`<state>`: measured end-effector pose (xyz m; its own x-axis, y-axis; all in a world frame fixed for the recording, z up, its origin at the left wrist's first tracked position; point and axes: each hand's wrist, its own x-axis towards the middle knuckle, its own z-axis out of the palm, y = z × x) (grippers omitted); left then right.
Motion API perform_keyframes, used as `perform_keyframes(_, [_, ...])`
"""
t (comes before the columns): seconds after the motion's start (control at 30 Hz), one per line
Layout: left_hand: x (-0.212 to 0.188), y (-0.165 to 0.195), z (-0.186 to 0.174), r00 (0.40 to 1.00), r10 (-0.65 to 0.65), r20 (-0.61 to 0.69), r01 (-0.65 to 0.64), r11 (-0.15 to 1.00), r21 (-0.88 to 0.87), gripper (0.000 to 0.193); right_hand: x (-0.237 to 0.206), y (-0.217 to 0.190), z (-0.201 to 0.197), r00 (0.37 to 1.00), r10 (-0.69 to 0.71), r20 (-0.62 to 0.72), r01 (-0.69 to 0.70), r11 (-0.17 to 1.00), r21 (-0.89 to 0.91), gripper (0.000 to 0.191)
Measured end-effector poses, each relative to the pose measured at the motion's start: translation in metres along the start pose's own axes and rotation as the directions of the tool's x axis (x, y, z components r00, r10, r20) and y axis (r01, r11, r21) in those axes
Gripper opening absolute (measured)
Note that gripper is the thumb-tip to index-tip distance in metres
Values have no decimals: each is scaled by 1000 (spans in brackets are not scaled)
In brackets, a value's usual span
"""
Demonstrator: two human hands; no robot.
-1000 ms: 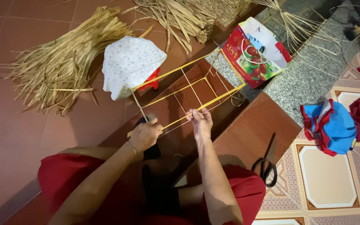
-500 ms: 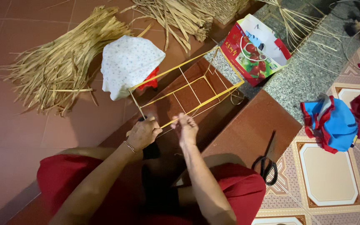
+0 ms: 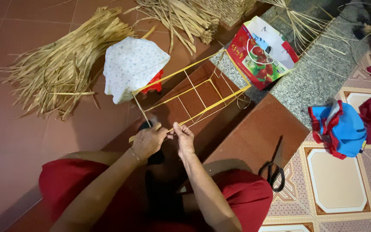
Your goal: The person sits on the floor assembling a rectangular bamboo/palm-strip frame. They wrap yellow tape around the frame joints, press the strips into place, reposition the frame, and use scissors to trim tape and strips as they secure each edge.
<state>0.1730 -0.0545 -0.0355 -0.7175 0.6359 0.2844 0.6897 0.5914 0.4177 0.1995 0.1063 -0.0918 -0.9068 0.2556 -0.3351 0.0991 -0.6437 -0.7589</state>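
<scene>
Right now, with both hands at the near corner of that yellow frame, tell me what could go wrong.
The left hand and right hand pinch one corner of the thin yellow frame, which reaches out over the step; a hard pull might bend or tip it. The white cloth lies against its far end and could snag. The scissors lie by the right knee, easy to knock.

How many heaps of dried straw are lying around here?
2 clear heaps: one bundle of straw on the red floor at left, another straw pile at top centre. Loose strands trail across the grey stone; more may lie out of view.
</scene>
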Motion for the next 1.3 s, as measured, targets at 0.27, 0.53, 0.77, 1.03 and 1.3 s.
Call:
perform_keyframes(0.27, [3, -1, 4, 995, -43, 92, 37, 997, 72, 9, 6, -36, -33, 921, -250, -298, 97, 891, -444, 27])
perform_keyframes(0.53, [6, -4, 7, 984, -73, 163, 58, 994, 96, 5, 32, -147, -65, 486, -624, 613, 584, -290, -758, 11])
perform_keyframes(0.77, [3, 0, -2, 992, -71, 103, 70, 997, 15, 7, 73, -178, -84, 700, -142, 700, 610, -391, -690, 23])
perform_keyframes(1.03, [4, 9, -14, 996, -76, 49, 77, 997, -15, 8, 112, -207, -122, 708, -27, 705, 540, -623, -566, 46])
perform_keyframes(1.3, [5, 5, -7, 994, -64, 84, 64, 998, -2, 13, 136, -267, -164, 844, -236, 482, 294, -549, -783, 56])
